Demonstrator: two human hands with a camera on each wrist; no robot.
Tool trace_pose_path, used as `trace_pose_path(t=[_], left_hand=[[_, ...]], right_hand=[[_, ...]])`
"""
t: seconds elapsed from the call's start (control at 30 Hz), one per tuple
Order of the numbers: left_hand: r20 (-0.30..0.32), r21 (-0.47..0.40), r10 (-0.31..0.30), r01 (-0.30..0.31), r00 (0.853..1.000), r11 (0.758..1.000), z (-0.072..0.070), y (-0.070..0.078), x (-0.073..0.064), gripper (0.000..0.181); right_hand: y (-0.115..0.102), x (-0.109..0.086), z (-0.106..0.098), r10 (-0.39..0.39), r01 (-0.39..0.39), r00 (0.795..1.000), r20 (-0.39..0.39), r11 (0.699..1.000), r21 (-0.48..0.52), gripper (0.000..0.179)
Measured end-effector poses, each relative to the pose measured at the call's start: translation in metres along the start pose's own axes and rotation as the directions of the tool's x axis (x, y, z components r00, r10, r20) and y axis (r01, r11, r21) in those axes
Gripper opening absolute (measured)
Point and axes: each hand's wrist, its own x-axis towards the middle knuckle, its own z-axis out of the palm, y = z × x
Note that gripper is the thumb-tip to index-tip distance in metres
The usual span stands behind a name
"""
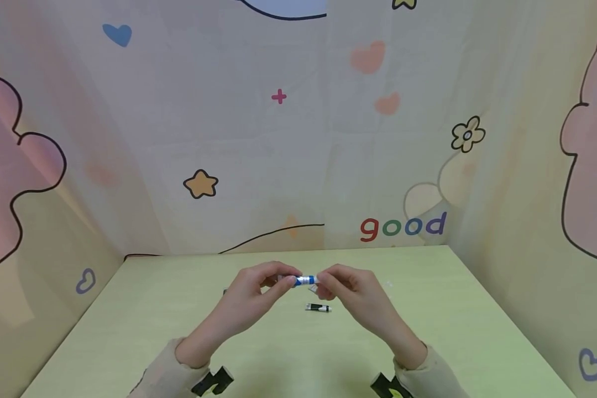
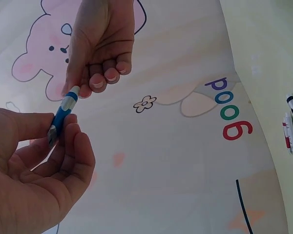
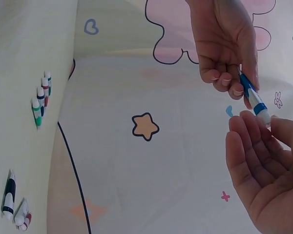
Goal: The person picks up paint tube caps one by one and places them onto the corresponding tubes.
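A small blue-and-white tube [image 1: 305, 280], which looks like a paint tube, is held level between both hands above the table. My left hand [image 1: 252, 292] pinches its crimped end between thumb and fingers. At the other end, the thumb and fingers of my right hand [image 1: 355, 288] pinch the whitish cap, largely covered in the head view. In the right wrist view the blue band and pale cap of the tube [image 3: 256, 102] show between the hands. Below them on the table lies a black-and-white tube [image 1: 318, 307], beside a red-and-white one [image 2: 287, 134].
Several more small tubes, among them a green-banded one [image 3: 36, 112] and a red one [image 3: 45, 91], lie in a row toward the table's left. The pale green table [image 1: 457, 331] is enclosed by printed cloth walls [image 1: 258, 138] at the back and sides.
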Motion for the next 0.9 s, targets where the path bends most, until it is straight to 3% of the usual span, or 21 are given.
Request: trace_pose_path(t=[0.2,0.43,0.7,0.9], left_hand=[[0.003,-0.001,-0.003,0.003,1.000,1.000,0.0007,-0.0009,-0.0013,0.018],[-0.006,0.013,-0.014,0.014,1.000,1.000,-0.0042,-0.0018,-0.0009,0.018],[0.007,0.009,-0.018,0.018,1.000,1.000,-0.0059,-0.0036,-0.0007,0.017],[0.013,0.000,-0.002,0.002,1.000,1.000,-0.0029,-0.0047,-0.0008,0.016]], right_hand=[[0.0012,0.0011,0.0020,0.007,-0.007,1.000,0.011,0.999,-0.040,0.024],[0.0023,0.0004,-0.0048,0.002,-0.005,0.999,-0.034,0.995,-0.102,0.020],[0.0020,0.0004,-0.0075,-0.112,0.115,0.993,0.039,0.990,-0.080,0.023],[0.0061,0.0005,-0.0048,-0.117,0.120,0.992,0.045,0.990,-0.071,0.013]])
